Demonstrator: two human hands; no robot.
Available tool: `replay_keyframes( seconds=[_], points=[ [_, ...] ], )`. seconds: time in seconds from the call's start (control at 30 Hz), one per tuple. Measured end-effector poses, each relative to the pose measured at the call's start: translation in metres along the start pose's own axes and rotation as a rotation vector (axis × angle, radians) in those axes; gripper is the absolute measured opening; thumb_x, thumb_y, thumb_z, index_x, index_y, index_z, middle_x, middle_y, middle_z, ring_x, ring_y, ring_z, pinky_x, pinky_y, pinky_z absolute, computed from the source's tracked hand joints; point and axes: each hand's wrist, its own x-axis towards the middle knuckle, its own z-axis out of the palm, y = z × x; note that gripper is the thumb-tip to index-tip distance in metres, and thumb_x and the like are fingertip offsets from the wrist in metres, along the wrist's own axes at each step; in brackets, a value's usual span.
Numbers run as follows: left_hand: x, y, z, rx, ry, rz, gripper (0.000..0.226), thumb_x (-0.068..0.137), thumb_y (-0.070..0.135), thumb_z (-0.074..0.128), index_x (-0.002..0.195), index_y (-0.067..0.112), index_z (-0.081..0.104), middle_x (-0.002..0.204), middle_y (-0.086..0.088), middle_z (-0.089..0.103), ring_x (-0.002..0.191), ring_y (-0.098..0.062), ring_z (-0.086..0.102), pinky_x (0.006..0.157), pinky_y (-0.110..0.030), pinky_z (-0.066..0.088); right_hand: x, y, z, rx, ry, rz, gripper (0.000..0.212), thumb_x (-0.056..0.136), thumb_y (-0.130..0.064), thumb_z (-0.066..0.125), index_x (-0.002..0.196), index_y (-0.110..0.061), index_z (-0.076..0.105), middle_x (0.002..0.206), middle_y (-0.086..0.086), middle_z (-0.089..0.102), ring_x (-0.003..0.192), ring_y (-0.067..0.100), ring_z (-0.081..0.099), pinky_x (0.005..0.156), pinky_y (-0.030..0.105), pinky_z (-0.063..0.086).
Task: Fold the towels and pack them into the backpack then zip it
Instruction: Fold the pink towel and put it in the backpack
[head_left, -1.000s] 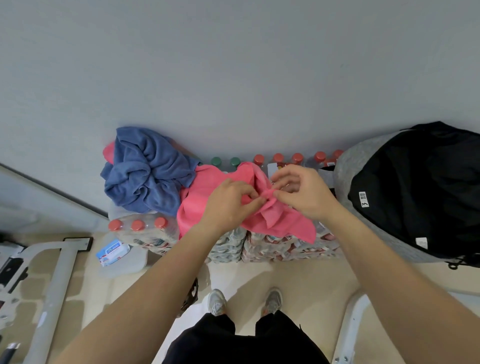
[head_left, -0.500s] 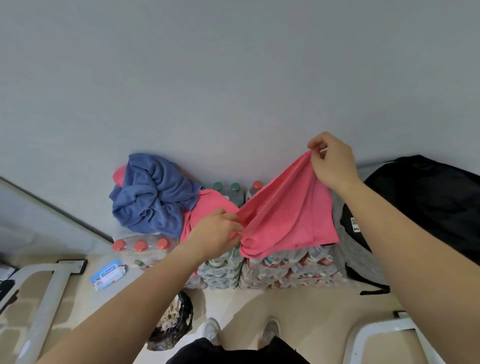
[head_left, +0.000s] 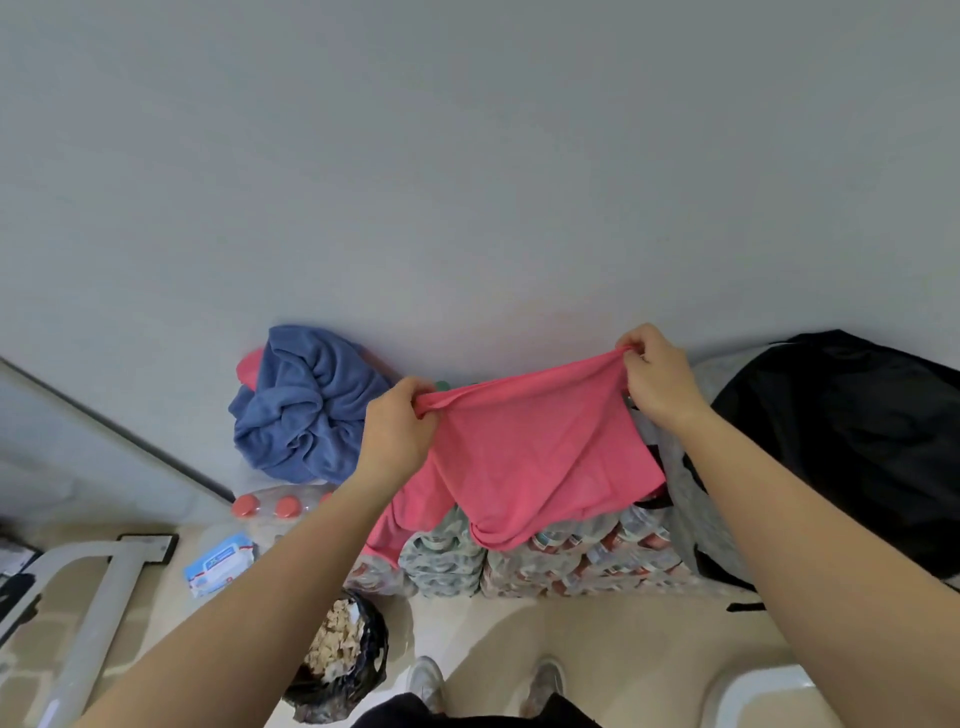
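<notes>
The pink towel (head_left: 530, 467) is up in the air on my feed, stretched by its top edge above the bottle packs (head_left: 571, 561), a row of shrink-wrapped bottles stacked against the wall (head_left: 467, 182). It hangs as a wide sheet whose lower hem drapes down over the front of the packs. The left hand (head_left: 397, 436) has one top corner bunched between curled fingers and thumb, over the left end of the packs. The right hand (head_left: 657, 382) pinches the other top corner between thumb and fingertips, higher up and over the right end of the packs. The edge between the two hands is pulled fairly taut, with a slight sag. At the packs' right end lies the backpack (head_left: 852, 441), black with a grey panel facing the towel. I cannot tell from here whether its zip is open or closed. On top of the packs' left end sits the blue towel (head_left: 306, 405), crumpled into a twisted heap against the wall, with a sliver of pink cloth showing behind its upper left side. On the floor to the left of the packs I can see a blue and white wipes packet (head_left: 221, 564), and beyond it a white metal frame (head_left: 88, 623). In front of the packs' left end stands a black plastic bag (head_left: 340, 654) with pale scraps showing in its mouth. The person's shoes (head_left: 426, 680) are planted on the floor just in front of the packs' middle.
</notes>
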Motion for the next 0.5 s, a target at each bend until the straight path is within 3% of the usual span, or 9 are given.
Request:
replay_keyframes(
  seconds=[0.03, 0.1, 0.2, 0.3, 0.4, 0.5],
  points=[
    [0.001, 0.003, -0.002, -0.015, 0.012, -0.013, 0.014, 0.080, 0.007, 0.062, 0.090, 0.017, 0.063, 0.071, 0.009, 0.059, 0.062, -0.003, 0.050, 0.061, -0.023, 0.040, -0.001, 0.000, 0.002, 0.041, -0.005, 0.016, 0.023, 0.095, -0.007, 0.037, 0.098, -0.022, 0.054, 0.089, -0.004, 0.058, 0.085, 0.023, 0.058, 0.075, 0.039, 0.047],
    [0.005, 0.010, -0.008, -0.102, 0.025, -0.080, 0.008, 0.083, 0.014, 0.062, 0.081, 0.016, 0.054, 0.065, 0.009, 0.051, 0.058, -0.005, 0.044, 0.056, -0.023, 0.034, -0.004, -0.003, 0.003, 0.116, 0.017, 0.027, 0.025, 0.095, -0.011, 0.036, 0.093, -0.031, 0.050, 0.087, -0.005, 0.057, 0.079, 0.020, 0.055, 0.072, 0.039, 0.045],
    [0.013, 0.024, -0.017, -0.239, 0.048, -0.135, 0.011, 0.091, 0.020, 0.059, 0.091, 0.013, 0.051, 0.072, 0.009, 0.050, 0.065, -0.007, 0.046, 0.058, -0.024, 0.036, -0.007, -0.019, -0.002, 0.180, 0.111, -0.023, 0.022, 0.098, -0.013, 0.035, 0.098, -0.029, 0.050, 0.088, -0.009, 0.055, 0.082, 0.017, 0.053, 0.076, 0.039, 0.045],
    [0.019, 0.041, -0.033, -0.280, 0.152, -0.042, 0.015, 0.095, 0.025, 0.058, 0.101, 0.014, 0.049, 0.072, 0.008, 0.055, 0.063, -0.005, 0.050, 0.057, -0.020, 0.040, -0.012, -0.041, -0.011, 0.210, 0.255, -0.111, 0.017, 0.103, -0.013, 0.033, 0.106, -0.019, 0.049, 0.090, -0.010, 0.054, 0.084, 0.013, 0.052, 0.078, 0.035, 0.042],
    [0.025, 0.053, -0.049, -0.276, 0.280, 0.039, 0.019, 0.096, 0.028, 0.056, 0.102, 0.014, 0.045, 0.066, 0.005, 0.051, 0.058, -0.009, 0.048, 0.061, -0.036, 0.042, -0.021, -0.059, -0.018, 0.178, 0.383, -0.175, 0.014, 0.104, -0.016, 0.032, 0.107, -0.021, 0.046, 0.093, -0.005, 0.056, 0.085, 0.017, 0.054, 0.074, 0.033, 0.038],
    [0.024, 0.058, -0.060, -0.266, 0.332, 0.058, 0.016, 0.097, 0.025, 0.052, 0.101, 0.013, 0.043, 0.063, 0.006, 0.048, 0.055, -0.011, 0.044, 0.059, -0.037, 0.039, -0.032, -0.068, -0.021, 0.117, 0.374, -0.222, 0.015, 0.106, -0.019, 0.031, 0.109, -0.020, 0.046, 0.092, -0.005, 0.056, 0.083, 0.015, 0.054, 0.069, 0.030, 0.035]
  ],
)
